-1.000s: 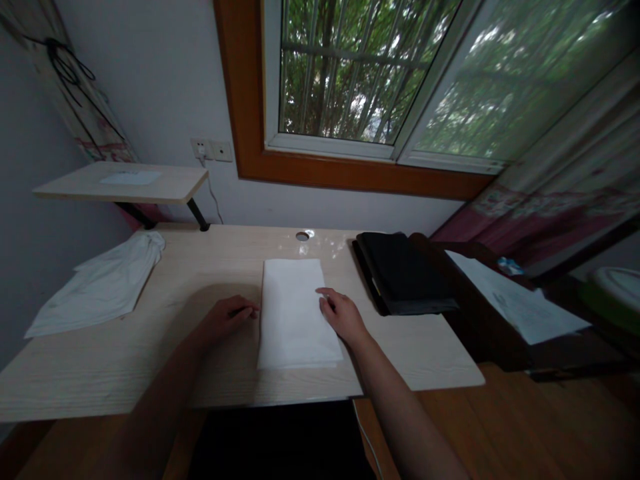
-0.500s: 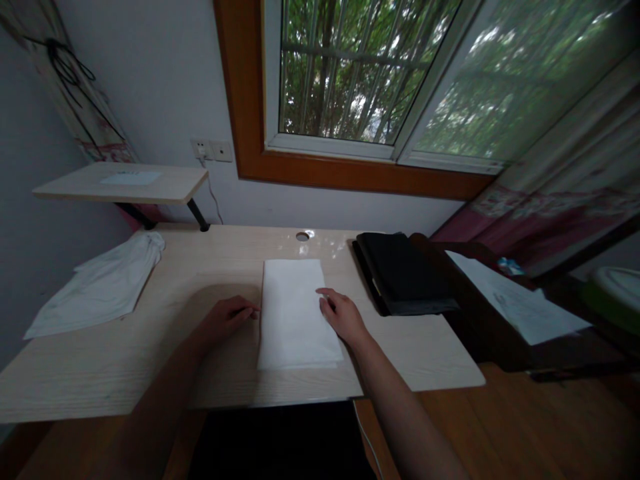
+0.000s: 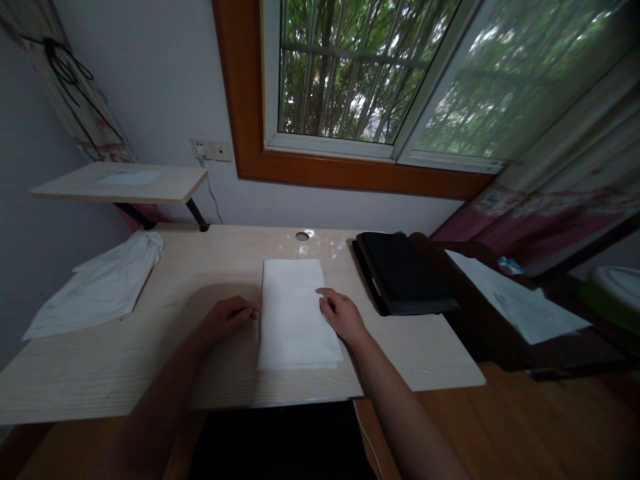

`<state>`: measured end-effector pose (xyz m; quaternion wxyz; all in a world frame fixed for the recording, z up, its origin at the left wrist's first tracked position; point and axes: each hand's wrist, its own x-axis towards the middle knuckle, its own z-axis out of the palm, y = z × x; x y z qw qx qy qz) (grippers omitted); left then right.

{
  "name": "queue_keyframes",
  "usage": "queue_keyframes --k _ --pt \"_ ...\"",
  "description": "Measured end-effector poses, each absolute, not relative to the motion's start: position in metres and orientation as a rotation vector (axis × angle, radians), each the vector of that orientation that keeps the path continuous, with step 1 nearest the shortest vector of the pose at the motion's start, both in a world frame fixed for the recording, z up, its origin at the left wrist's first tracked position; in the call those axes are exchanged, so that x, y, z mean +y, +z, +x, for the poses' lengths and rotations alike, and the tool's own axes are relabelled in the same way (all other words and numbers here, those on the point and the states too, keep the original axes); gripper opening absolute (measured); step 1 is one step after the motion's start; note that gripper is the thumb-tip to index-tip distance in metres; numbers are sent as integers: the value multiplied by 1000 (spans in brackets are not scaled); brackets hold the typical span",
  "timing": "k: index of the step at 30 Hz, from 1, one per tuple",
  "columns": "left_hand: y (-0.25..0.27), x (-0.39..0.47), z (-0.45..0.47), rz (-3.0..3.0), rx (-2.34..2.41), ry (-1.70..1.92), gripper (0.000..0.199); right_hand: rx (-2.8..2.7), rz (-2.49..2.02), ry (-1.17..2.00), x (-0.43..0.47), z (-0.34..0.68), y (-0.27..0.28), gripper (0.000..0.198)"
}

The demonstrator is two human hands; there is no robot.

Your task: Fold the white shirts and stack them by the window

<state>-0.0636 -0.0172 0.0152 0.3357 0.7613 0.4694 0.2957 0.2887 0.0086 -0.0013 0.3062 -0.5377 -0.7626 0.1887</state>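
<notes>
A folded white cloth (image 3: pixel 293 320), flat and roughly rectangular, lies on the desk in front of me, with layers showing along its near edge. At its left edge is my left hand (image 3: pixel 231 319), the fingers bent and the tips drawn together by the cloth's side. Whether a bit of the edge sits between those fingertips is too dark to tell. My right hand (image 3: pixel 344 317) rests over the right edge, its index finger stretched onto the cloth and the thumb apart from it.
A crumpled white cloth (image 3: pixel 100 290) lies on the desk (image 3: pixel 210 390) at the left, below a small raised shelf (image 3: pixel 165 190). Black folders (image 3: pixel 405 273) are stacked at the right. Beyond them, a white sheet (image 3: pixel 515 300) lies on a dark surface.
</notes>
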Motion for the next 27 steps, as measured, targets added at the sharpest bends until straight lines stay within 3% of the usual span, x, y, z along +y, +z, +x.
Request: queue_keyframes --k 27 --pt "21 -19 -61 1983 1251 755 30 -2026 -1409 504 8 288 0 34"
